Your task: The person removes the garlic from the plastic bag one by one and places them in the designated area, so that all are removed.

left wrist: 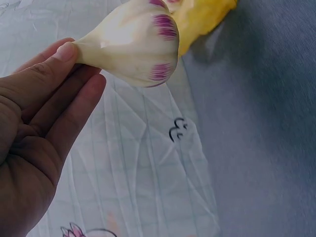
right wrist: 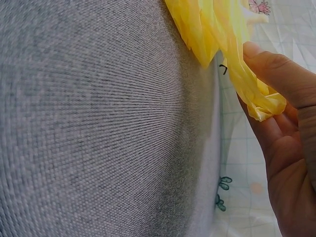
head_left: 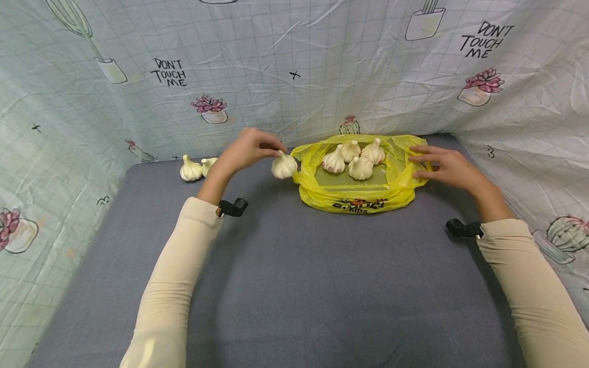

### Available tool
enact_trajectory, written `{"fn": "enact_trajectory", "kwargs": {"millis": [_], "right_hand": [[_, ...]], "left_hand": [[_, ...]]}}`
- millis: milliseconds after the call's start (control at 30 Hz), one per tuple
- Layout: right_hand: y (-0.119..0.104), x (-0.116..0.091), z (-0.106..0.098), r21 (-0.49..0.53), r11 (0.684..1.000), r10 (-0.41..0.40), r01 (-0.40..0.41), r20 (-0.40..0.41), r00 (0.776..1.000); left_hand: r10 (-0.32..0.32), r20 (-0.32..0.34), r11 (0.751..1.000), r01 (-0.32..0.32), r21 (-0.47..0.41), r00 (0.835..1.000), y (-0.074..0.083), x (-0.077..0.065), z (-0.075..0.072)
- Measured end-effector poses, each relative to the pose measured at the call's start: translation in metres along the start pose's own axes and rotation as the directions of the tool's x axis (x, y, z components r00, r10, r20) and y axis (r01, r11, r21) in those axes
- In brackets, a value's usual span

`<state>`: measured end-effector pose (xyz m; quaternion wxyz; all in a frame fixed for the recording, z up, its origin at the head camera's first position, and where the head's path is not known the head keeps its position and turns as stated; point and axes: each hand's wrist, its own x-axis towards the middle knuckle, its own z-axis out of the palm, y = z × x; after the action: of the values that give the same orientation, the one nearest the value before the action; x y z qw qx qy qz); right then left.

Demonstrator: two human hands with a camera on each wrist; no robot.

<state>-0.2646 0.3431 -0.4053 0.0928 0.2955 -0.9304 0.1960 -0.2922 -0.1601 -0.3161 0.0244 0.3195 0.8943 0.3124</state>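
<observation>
In the head view my left hand (head_left: 250, 151) pinches a garlic bulb (head_left: 284, 166) by its neck, just left of a yellow plastic bag (head_left: 354, 197). The left wrist view shows the bulb (left wrist: 136, 42) up close, white with purple streaks, its neck between thumb and fingers. Several white garlic bulbs (head_left: 360, 168) sit together inside the bag, whose mouth is spread wide. At the bag's right end my right hand (head_left: 448, 166) holds the rim; in the right wrist view a fold of yellow plastic (right wrist: 264, 101) lies between thumb and fingers.
Two more garlic bulbs (head_left: 190, 168) stand at the back left of the grey table (head_left: 322, 286), one partly hidden by my left wrist. A printed cloth (head_left: 294, 97) hangs behind the table and along both sides.
</observation>
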Motion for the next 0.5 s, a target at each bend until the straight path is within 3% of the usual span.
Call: {"fn": "enact_trajectory", "kwargs": {"millis": [500], "right_hand": [[-0.002, 0.000, 0.000, -0.011, 1.000, -0.006, 0.006, -0.002, 1.000]], "left_hand": [[-0.095, -0.016, 0.995, 0.096, 0.037, 0.995, -0.018, -0.021, -0.017]]}}
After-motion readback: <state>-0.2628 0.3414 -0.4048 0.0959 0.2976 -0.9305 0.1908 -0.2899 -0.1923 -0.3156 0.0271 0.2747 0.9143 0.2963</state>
